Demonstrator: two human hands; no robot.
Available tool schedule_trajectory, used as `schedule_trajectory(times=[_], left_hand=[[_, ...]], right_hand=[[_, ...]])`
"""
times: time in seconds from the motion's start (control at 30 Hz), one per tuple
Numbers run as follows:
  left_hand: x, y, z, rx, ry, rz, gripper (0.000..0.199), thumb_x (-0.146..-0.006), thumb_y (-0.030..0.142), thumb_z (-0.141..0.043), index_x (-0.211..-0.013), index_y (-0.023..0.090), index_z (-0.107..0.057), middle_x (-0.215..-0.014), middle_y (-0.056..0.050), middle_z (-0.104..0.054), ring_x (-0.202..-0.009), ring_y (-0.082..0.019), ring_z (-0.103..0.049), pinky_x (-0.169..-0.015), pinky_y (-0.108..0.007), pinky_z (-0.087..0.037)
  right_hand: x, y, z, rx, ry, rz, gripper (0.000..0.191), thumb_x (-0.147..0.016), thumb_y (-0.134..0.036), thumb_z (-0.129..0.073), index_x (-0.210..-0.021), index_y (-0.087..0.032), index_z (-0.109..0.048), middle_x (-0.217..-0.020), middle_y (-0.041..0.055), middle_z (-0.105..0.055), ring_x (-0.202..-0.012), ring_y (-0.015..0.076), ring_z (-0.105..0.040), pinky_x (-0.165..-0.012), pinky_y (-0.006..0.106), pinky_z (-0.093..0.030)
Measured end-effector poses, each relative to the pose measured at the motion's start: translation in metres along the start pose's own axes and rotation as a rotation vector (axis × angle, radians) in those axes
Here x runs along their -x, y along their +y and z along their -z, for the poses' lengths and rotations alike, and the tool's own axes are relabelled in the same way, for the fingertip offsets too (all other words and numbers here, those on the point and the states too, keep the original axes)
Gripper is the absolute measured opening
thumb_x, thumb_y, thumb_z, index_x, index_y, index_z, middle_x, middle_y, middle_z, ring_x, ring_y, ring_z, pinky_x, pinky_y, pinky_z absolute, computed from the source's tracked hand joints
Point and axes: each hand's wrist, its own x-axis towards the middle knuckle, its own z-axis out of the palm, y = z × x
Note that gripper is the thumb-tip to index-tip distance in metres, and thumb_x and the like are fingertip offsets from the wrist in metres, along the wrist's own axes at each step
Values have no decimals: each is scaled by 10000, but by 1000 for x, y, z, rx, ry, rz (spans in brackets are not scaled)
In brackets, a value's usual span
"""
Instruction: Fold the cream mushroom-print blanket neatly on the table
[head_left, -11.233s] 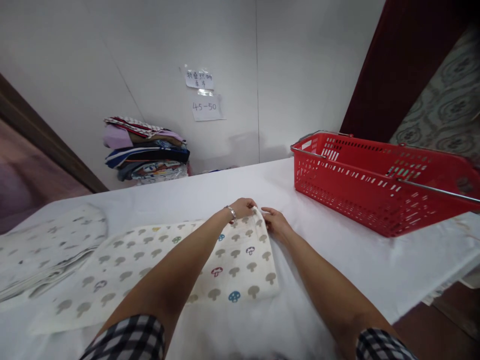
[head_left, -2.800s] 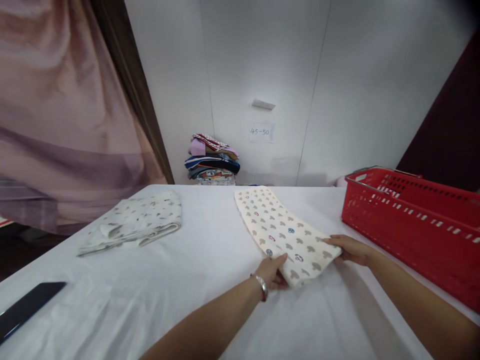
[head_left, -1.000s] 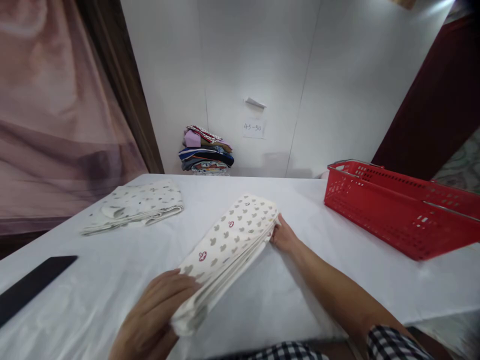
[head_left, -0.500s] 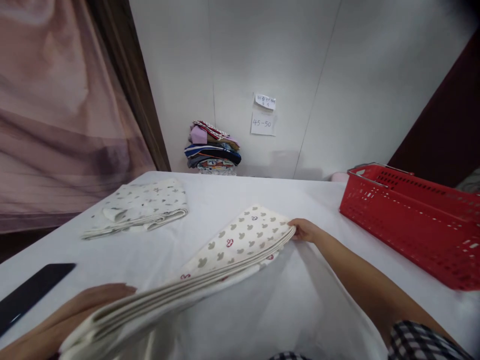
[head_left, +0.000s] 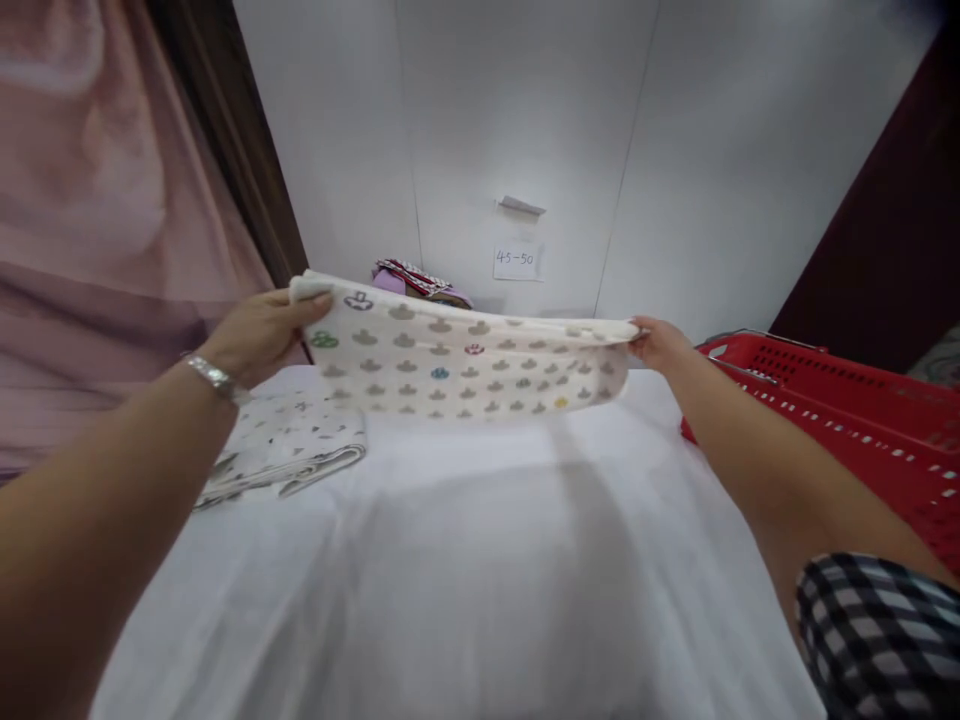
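A cream cloth (head_left: 457, 360) printed with small grey mouse-head shapes and a few coloured ones hangs stretched in the air between my hands. My left hand (head_left: 262, 330), with a metal band at the wrist, pinches its upper left corner. At the upper right corner my right hand (head_left: 654, 342) grips the cloth between thumb and fingers. Its top edge sags slightly, and the lower part hangs above the table. Behind my left forearm lies another folded white cloth (head_left: 300, 440) with small dark marks, partly covered by the arm.
The table (head_left: 465, 580) has a wrinkled white cover. At the right stands a red plastic basket (head_left: 847, 410) with a metal handle. A stack of folded fabrics (head_left: 424, 280) shows behind the held cloth. A paper reading 45-50 (head_left: 517, 262) is on the wall. A pink curtain (head_left: 75, 200) hangs left.
Both hands have lifted the mouse-print cloth off the table and forward, and it now hangs spread between them. My left hand has moved from the near left up to the cloth's corner.
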Motion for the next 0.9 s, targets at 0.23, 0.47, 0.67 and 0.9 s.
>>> schedule_trajectory(times=[0.23,0.47,0.67,0.9], left_hand=[[18,-65,-11,-247,-278,87,706,-523,588,-751,-1009,85,-650,-1026,-56,-690,-1009,-228,-577,-1042,-414,-346],[118,-179,-13,-611,-599,115,596,-650,621,-611,-1109,244,-654,-1346,-38,-503,-1282,-284,-402,-1057,-412,-329],[160,-186,6,-631,-517,-25,356,-786,538,-521,-1023,336,-694,-1451,31,-344,-1378,-274,-204,-1072,-438,-311],[201,-195,9,-654,-528,-35,340,-792,516,-533,-1037,341,-691,-1460,36,-328,-1377,-276,-205,-1049,-412,-359]], right_hand=[[27,24,58,-13,56,10,308,-707,-34,-538,-968,-194,-504,-829,1,-617,-617,106,-600,-541,240,-546],[125,158,113,37,177,-355,354,-664,-40,-611,-974,-179,-513,-747,21,-654,-578,144,-627,-524,254,-557],[164,169,130,-5,208,-291,455,-675,-100,-651,-1095,-212,-517,-845,13,-676,-657,139,-651,-574,244,-573],[189,172,145,78,187,-330,517,-675,-139,-679,-1153,-207,-495,-863,31,-685,-683,164,-664,-601,294,-588]])
